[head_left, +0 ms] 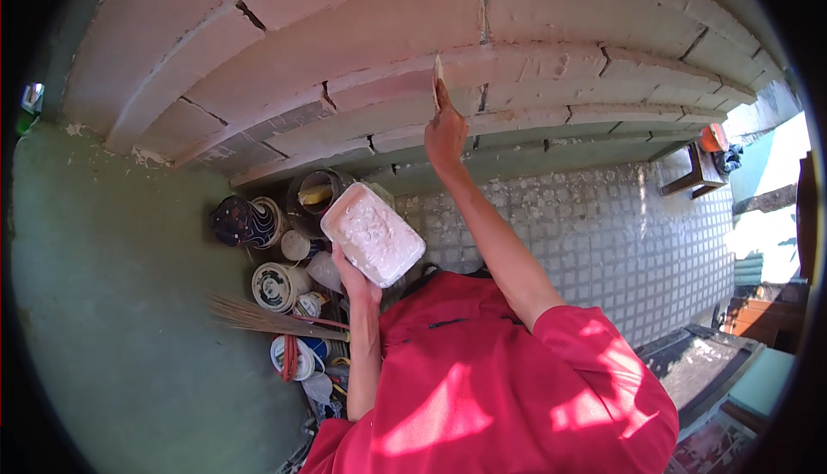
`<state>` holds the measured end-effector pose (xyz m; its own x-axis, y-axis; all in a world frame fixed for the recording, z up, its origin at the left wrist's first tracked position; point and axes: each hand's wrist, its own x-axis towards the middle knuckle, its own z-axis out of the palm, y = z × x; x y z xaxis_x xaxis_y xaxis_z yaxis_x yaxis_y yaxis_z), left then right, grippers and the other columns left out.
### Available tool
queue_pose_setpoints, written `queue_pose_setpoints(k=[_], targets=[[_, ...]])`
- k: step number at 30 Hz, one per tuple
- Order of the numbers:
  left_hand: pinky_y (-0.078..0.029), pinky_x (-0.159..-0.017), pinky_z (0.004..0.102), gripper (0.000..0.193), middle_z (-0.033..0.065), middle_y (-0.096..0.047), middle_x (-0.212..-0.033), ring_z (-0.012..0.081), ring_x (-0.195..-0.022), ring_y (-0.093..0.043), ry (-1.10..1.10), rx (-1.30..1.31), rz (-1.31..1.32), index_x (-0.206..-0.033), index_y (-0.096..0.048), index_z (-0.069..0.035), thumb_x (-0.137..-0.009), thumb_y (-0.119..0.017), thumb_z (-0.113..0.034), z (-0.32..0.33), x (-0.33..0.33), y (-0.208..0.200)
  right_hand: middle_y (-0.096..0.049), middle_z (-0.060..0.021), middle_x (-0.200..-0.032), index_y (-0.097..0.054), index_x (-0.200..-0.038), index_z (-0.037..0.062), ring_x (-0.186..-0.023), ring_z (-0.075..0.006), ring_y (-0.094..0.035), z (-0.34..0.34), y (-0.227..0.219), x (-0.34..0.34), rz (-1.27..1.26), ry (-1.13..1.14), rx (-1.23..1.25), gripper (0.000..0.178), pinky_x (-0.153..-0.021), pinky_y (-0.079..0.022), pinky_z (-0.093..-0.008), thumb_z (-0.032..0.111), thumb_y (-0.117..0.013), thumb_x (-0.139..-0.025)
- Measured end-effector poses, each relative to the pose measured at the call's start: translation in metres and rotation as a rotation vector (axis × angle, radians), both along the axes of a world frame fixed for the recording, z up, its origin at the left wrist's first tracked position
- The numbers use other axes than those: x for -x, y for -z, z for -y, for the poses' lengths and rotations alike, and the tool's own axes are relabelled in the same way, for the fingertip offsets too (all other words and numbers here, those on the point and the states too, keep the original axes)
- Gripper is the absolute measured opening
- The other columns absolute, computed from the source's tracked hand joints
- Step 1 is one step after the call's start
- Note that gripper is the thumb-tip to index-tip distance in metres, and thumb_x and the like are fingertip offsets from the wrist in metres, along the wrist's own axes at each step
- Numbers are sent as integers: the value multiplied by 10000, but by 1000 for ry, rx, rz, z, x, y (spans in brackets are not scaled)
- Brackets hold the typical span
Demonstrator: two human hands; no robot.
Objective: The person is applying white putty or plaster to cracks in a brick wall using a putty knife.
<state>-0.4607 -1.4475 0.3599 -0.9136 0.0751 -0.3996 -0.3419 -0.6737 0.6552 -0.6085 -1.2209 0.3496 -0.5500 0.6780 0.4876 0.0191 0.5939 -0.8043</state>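
The right grip (446,134) clasps a scraper (438,70) before it, and the left grip (359,281), below, holds a tray (403,266) of pale paste (373,229).

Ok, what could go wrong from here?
The white rectangular tray, held near one side by the left hand, might tip and spill its pale paste.

A leftward step could hit the brown bristle broom or white round bucket.

The thin pale blade in the right hand might slip.
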Motion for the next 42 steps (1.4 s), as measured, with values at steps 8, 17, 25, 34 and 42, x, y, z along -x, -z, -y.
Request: queue_pose_setpoints(k=[8, 17, 25, 34, 42], targets=[[-429, -1036, 423, 595, 81, -500, -1381, 279, -1221, -529, 81, -1, -38, -1413, -382, -92, -980, -302, -492, 30, 26, 11, -568, -212, -1266, -486, -1349, -3, -1081, -374, -597, -32, -15, -9, -10, 122, 139, 545, -863, -480, -438, -107, -457, -814], [-438, -1024, 417, 585, 83, -508, -1369, 274, -1209, -535, 58, 20, 38, -1400, -396, -89, -978, -328, -488, 62, 28, -6, -505, -229, -1328, -480, -1361, 32, -1095, -404, -565, 74, 13, 54, 23, 142, 67, 630, -901, -471, -442, -118, -509, -750], [-435, -1023, 407, 608, 72, -496, -1381, 260, -1218, -527, 73, 38, 28, -1409, -381, -97, -977, -315, -520, 78, 44, -5, -587, -204, -1237, -503, -1372, 130, -951, -399, -633, 92, 4, 9, 13, -165, 0, 637, -769, -519, -399, -107, -503, -781], [-432, -1027, 403, 614, 69, -485, -1393, 262, -1229, -518, 98, 45, 46, -1409, -381, -103, -975, -311, -531, 94, 45, -7, -643, -193, -1108, -543, -1343, 130, -881, -365, -657, -7, 9, 17, -97, 275, 129, 568, -701, -493, -406, -78, -487, -817], [-433, -1029, 420, 592, 71, -498, -1379, 266, -1222, -526, 101, 69, 28, -1405, -387, -102, -981, -302, -506, 101, 52, 4, -647, -174, -1116, -552, -1342, 198, -863, -348, -667, 86, 22, 39, -81, 144, 35, 694, -725, -507, -397, -139, -486, -738]])
